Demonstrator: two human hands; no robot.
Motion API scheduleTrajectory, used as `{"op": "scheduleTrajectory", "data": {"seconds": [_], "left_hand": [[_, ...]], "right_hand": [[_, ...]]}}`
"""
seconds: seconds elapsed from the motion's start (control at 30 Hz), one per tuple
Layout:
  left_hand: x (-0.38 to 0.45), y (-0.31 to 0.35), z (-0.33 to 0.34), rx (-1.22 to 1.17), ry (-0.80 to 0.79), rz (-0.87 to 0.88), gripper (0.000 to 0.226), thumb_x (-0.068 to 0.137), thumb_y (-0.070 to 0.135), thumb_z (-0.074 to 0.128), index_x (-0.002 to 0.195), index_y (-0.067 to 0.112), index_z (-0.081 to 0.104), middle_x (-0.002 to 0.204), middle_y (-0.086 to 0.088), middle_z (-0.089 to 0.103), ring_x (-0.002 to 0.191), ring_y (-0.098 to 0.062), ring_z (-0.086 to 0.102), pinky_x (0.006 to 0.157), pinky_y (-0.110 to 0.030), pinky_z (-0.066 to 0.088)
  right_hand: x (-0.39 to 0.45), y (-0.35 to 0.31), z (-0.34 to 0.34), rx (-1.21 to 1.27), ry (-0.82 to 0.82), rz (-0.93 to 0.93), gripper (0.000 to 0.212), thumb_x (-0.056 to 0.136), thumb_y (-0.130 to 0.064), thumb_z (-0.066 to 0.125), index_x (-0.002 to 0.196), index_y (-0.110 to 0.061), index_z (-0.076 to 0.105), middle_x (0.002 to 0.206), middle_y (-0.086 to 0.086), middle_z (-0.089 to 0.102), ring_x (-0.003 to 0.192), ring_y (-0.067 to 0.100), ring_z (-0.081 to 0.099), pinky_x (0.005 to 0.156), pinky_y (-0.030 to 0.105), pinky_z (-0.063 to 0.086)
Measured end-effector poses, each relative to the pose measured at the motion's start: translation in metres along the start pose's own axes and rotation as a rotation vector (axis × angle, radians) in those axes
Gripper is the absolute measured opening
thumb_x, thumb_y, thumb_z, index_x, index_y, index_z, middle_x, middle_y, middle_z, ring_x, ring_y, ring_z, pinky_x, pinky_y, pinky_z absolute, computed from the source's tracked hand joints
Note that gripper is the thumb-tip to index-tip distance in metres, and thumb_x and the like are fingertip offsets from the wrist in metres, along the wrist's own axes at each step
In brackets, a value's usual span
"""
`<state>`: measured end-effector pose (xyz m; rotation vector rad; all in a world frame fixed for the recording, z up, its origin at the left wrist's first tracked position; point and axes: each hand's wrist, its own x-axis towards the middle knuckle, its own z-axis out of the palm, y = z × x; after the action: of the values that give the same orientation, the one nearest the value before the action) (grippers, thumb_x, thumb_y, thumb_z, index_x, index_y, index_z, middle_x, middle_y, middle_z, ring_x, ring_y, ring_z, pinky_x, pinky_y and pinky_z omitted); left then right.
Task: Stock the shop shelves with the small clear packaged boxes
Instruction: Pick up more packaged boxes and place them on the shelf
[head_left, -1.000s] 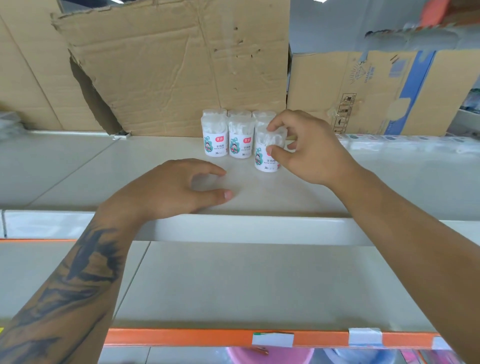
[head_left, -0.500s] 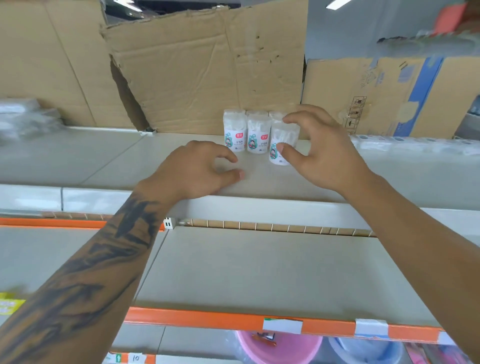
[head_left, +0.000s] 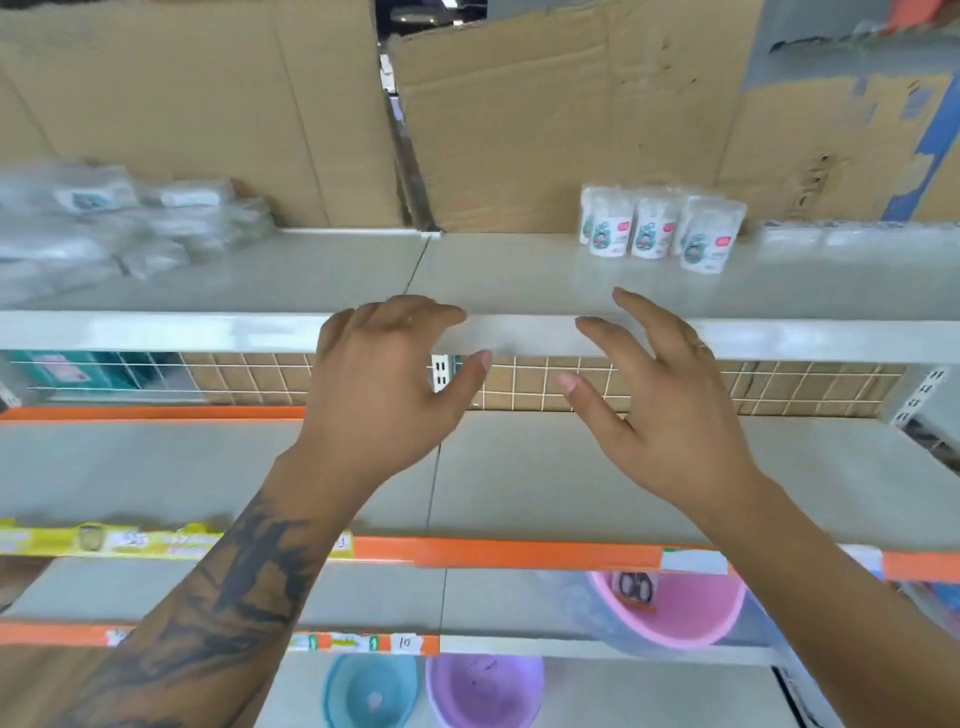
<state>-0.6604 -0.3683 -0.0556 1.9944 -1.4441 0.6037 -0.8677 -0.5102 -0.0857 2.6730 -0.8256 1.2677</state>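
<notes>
Each hand's grip empty; clear boxes (head_left: 657, 228) stand upright.

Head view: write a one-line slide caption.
Both hands, left and right, hang open and empty before the shelf where clear boxes stand grouped against cardboard.

Four small clear packaged boxes (head_left: 660, 228) are seen at the upper right, two hands at centre, namely the left hand (head_left: 384, 384) and the right hand (head_left: 660, 400), and three plastic basins (head_left: 675, 608) along the bottom, while the blurred packets (head_left: 119, 223) at upper left cannot be counted.
</notes>
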Motion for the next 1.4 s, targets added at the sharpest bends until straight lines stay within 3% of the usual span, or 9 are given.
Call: {"op": "scheduleTrajectory", "data": {"seconds": [0.27,0.6,0.77,1.07,1.23,1.4], "left_hand": [[-0.082,-0.099,-0.07,0.071,-0.061,-0.09,0.046,0.091,0.061,0.056,0.122,0.03,0.071,0.125,0.006,0.07,0.115,-0.025,0.065,0.104,-0.047,0.044],[-0.121,-0.186,-0.123,0.128,-0.002,-0.222,0.048,0.091,0.062,0.054,0.125,0.031,0.068,0.129,0.007,0.068,0.118,-0.023,0.063,0.103,-0.044,0.043],[-0.094,-0.235,-0.141,0.175,0.057,-0.25,0.049,0.091,0.061,0.054,0.125,0.03,0.068,0.123,0.007,0.069,0.113,-0.024,0.064,0.098,-0.043,0.044],[0.007,-0.331,-0.15,0.26,-0.021,-0.264,0.054,0.091,0.063,0.056,0.136,0.033,0.061,0.135,0.0,0.064,0.118,-0.03,0.06,0.103,-0.044,0.04],[0.072,-0.381,-0.131,0.246,-0.09,-0.237,0.06,0.09,0.066,0.053,0.138,0.03,0.06,0.134,-0.003,0.065,0.119,-0.032,0.062,0.102,-0.043,0.046],[0.114,-0.417,-0.113,0.196,-0.181,-0.197,0.062,0.087,0.074,0.054,0.137,0.037,0.06,0.134,0.006,0.066,0.124,-0.026,0.061,0.106,-0.041,0.046]], "right_hand": [[-0.023,-0.134,0.049,0.109,-0.021,-0.023,0.05,0.097,-0.053,0.057,0.134,-0.019,0.064,0.152,0.009,0.048,0.134,0.033,0.05,0.106,0.05,0.045],[0.006,-0.238,0.097,0.215,-0.087,-0.154,0.048,0.096,-0.054,0.055,0.132,-0.023,0.062,0.151,0.004,0.047,0.13,0.031,0.052,0.104,0.048,0.047],[0.064,-0.269,0.13,0.245,-0.084,-0.212,0.051,0.094,-0.056,0.055,0.133,-0.023,0.061,0.149,0.006,0.049,0.129,0.033,0.052,0.102,0.048,0.047],[0.224,-0.294,0.194,0.131,-0.185,-0.228,0.053,0.093,-0.058,0.056,0.136,-0.027,0.055,0.14,0.005,0.054,0.121,0.036,0.055,0.1,0.048,0.048],[0.291,-0.296,0.231,0.086,-0.36,-0.179,0.062,0.085,-0.069,0.053,0.135,-0.033,0.05,0.134,0.006,0.056,0.117,0.035,0.057,0.097,0.048,0.05],[0.331,-0.298,0.27,0.068,-0.544,-0.129,0.068,0.09,-0.063,0.06,0.149,-0.034,0.041,0.15,0.004,0.045,0.135,0.029,0.046,0.107,0.043,0.043]]}}
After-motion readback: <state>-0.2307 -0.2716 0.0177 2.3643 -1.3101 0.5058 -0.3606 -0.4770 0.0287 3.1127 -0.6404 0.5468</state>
